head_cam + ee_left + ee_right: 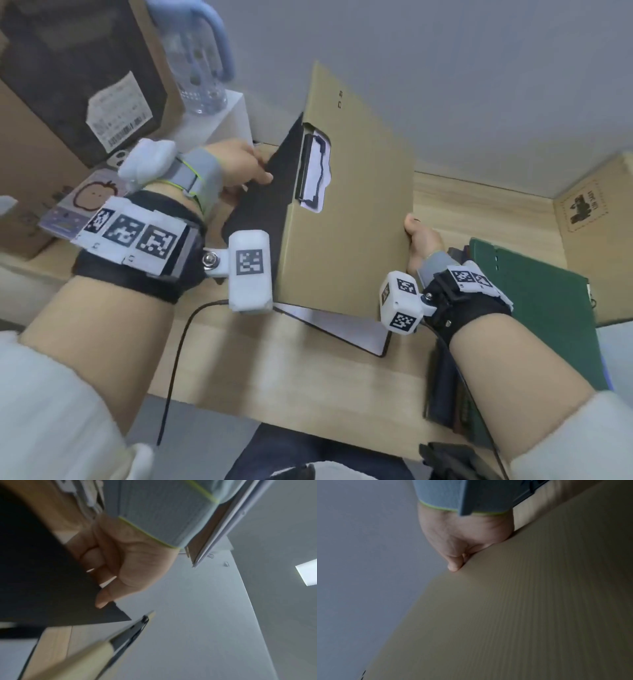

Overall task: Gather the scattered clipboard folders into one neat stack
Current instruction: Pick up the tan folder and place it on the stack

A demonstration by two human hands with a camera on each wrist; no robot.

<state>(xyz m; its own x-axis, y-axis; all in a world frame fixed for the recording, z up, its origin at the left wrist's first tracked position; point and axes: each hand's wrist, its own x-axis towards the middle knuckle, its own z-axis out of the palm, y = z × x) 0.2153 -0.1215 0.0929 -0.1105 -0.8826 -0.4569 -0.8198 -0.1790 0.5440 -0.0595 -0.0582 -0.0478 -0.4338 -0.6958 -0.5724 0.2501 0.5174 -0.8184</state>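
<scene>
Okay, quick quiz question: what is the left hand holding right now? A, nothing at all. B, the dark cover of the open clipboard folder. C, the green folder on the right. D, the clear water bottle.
B: the left hand pinches the dark cover of the open clipboard folder, thumb on its face, while the right hand grips the brown cover at its opposite edge.

Light wood-grain worktop (308,377) is running under everything, front edge dropping off near the person. Plain grey wall (479,68) is sitting behind it, evenly lit and casting soft shadows. Left wrist view is showing a grey ceiling with one bright rectangular light panel (307,573) glowing at the far right. Floor: can't tell.
</scene>
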